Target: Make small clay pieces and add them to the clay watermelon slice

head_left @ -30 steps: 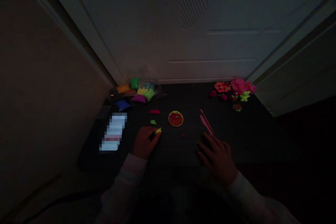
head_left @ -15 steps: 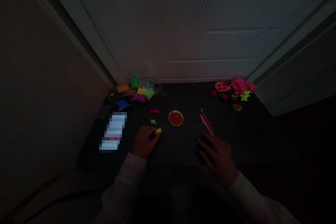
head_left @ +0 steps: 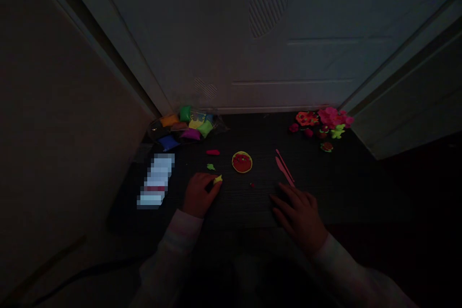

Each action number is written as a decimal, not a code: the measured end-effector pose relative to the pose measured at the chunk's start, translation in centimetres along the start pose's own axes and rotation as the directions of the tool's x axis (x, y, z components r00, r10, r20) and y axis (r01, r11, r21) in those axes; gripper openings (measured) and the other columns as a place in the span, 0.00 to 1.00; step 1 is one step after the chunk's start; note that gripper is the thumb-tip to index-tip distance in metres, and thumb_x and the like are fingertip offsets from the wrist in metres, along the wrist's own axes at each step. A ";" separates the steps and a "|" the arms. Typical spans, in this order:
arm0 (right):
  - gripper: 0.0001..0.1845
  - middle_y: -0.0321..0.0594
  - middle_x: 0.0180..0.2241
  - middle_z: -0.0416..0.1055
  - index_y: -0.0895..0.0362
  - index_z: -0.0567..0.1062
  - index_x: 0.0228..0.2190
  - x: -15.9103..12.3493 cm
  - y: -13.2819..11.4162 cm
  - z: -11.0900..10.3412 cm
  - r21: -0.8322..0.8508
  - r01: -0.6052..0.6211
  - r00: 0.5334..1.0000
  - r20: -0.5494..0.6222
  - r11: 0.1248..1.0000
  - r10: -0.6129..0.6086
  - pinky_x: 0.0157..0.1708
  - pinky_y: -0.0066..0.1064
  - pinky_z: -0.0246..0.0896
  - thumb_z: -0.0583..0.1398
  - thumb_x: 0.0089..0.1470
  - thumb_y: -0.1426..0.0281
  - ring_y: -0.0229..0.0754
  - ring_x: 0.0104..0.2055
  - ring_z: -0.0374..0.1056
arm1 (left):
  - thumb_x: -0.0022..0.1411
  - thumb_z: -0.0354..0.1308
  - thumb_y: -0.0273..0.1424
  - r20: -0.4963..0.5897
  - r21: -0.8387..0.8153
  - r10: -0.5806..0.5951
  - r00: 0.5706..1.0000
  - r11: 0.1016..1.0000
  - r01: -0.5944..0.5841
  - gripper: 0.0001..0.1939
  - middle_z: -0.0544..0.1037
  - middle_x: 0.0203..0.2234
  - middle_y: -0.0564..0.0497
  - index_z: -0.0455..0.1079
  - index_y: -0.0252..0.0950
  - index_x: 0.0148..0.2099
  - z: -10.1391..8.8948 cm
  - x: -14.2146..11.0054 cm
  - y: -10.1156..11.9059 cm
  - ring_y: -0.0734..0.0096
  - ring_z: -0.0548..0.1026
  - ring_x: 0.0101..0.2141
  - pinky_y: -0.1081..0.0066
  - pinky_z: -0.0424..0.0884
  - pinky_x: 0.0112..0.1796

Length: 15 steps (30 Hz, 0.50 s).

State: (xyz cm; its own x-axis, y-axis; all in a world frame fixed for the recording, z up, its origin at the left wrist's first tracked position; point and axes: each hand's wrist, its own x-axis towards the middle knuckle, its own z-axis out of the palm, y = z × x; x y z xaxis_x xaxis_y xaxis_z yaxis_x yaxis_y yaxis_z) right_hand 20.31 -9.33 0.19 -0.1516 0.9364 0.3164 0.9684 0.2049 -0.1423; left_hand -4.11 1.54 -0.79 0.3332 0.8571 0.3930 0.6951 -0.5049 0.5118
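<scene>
In this dim room, I can make out a red disc (head_left: 241, 163) with a yellow rim, lying flat on a dark table (head_left: 346, 178). Left of the disc and a little nearer the person, the left hand (head_left: 200, 195) pinches a yellow lump (head_left: 217, 179) between thumb and finger. Right of the disc and nearer too, the right hand (head_left: 298, 214) is palm down with loosely spread fingers; I can't tell whether its fingertips press on anything. Just beyond them, still right of the disc, lie 2 pink tools: a knife (head_left: 283, 168) and a stick (head_left: 286, 167). Left of the disc sit 1 red lump (head_left: 212, 152) and 1 green scrap (head_left: 211, 167). A red bit (head_left: 252, 185) lies just nearer than the disc. Beyond it to the left is a clear bag (head_left: 220, 125) of coloured packets; beyond it to the right, pink flowers (head_left: 332, 118).
</scene>
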 end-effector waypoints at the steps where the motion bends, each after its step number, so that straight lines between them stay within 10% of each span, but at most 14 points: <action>1: 0.14 0.44 0.47 0.63 0.51 0.71 0.39 0.0 0.0 0.0 0.001 0.001 1.000 0.002 1.000 -0.001 0.43 0.42 0.47 0.51 0.52 0.66 0.47 0.48 0.57 | 0.53 0.53 0.33 0.004 0.000 0.000 1.000 1.000 0.000 0.08 0.74 0.28 0.49 0.68 0.36 0.35 0.0 0.0 0.0 0.68 0.70 0.33 0.65 0.67 0.35; 15: 0.12 0.43 0.46 0.65 0.52 0.72 0.37 -0.4 0.2 -0.1 0.008 -0.003 1.000 -0.012 1.000 0.003 0.43 0.42 0.47 0.51 0.52 0.67 0.47 0.48 0.58 | 0.53 0.53 0.33 -0.005 -0.016 0.019 1.000 1.000 -0.019 0.08 0.74 0.28 0.49 0.68 0.36 0.35 0.1 0.0 -0.1 0.68 0.70 0.32 0.65 0.67 0.35</action>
State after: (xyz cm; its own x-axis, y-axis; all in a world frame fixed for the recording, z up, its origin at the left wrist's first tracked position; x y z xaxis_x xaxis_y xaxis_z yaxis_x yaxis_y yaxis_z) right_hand 20.57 -9.68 0.18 -0.1459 0.9335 0.3274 0.9672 0.2041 -0.1509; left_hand -4.14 1.59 -0.93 0.3429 0.8468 0.4067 0.6784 -0.5227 0.5163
